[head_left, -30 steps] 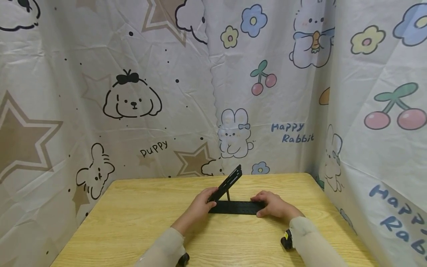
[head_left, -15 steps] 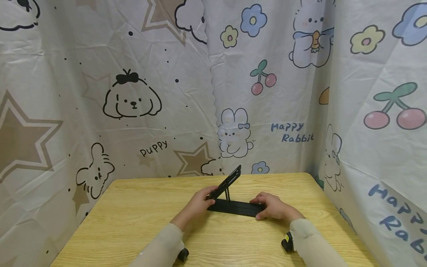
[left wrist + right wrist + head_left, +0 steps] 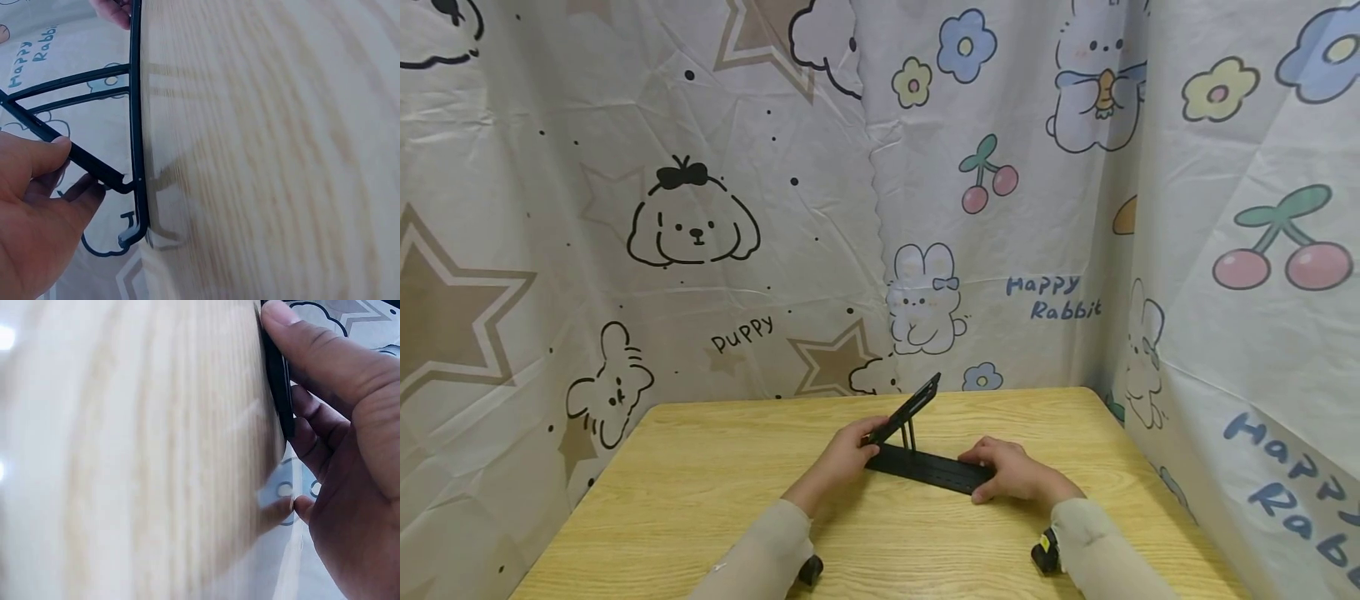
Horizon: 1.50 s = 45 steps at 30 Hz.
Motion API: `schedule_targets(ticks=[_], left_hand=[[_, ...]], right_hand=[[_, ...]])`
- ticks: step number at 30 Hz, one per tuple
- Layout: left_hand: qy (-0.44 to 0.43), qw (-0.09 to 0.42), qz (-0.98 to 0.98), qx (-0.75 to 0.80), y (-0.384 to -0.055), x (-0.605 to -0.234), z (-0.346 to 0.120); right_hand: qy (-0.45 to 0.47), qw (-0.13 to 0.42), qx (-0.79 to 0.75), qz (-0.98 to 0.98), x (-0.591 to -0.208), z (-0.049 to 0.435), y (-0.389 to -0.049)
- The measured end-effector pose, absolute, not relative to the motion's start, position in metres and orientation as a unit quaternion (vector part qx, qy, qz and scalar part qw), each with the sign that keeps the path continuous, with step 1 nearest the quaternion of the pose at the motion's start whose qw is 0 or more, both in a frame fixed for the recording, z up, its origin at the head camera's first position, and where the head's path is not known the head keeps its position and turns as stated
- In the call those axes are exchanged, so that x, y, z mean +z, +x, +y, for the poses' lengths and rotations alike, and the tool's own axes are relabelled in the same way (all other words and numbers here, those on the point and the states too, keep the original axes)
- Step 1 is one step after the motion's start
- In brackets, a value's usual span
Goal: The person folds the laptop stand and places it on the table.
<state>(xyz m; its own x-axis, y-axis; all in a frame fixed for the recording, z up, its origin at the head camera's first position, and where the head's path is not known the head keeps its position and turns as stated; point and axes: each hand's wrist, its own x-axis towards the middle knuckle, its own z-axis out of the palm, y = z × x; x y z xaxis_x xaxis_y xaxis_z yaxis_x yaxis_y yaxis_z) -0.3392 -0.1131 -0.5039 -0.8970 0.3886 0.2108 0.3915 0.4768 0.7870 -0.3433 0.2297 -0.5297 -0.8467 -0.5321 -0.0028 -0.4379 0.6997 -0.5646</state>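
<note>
A black folding stand [image 3: 921, 467], seemingly for a tablet or laptop, is on the wooden table, its slanted panel [image 3: 917, 402] propped up by thin struts [image 3: 909, 436]. My left hand [image 3: 846, 450] pinches the lower part of the panel near the hinge. In the left wrist view the thumb and fingers lie on either side of the panel [image 3: 94, 161], with the base close along the tabletop. At the base's right end, my right hand [image 3: 1013, 471] grips the edges between thumb and fingers. The right wrist view shows only that end of the base [image 3: 279, 381].
The light wooden table [image 3: 715, 475] has rounded back corners. Printed curtains [image 3: 820, 250] hang close behind it and along its right side [image 3: 1240, 358]. A small black wrist camera sits on each cuff, left [image 3: 811, 571] and right [image 3: 1047, 552].
The stand has turned on the table, its right end swinging toward me with my right hand. Both struts now show apart. My left hand keeps its hold with only a slight shift.
</note>
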Motion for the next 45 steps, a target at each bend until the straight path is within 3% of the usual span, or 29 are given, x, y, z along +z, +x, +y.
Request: schedule_targets(ticks=[10, 32, 45], left_hand=[[-0.226, 0.003, -0.863, -0.452, -0.344, -0.504, -0.114], [-0.262, -0.009, -0.852, -0.453, -0.363, -0.504, -0.118], [-0.277, 0.014, -0.845, -0.457, -0.353, -0.500, -0.114]], right_hand=[[-0.265, 0.134, -0.310, 0.903, -0.526, 0.232, -0.338], [-0.281, 0.189, -0.349, 0.874, -0.514, 0.233, -0.332], [-0.337, 0.096, -0.276, 0.895, -0.512, 0.237, -0.340]])
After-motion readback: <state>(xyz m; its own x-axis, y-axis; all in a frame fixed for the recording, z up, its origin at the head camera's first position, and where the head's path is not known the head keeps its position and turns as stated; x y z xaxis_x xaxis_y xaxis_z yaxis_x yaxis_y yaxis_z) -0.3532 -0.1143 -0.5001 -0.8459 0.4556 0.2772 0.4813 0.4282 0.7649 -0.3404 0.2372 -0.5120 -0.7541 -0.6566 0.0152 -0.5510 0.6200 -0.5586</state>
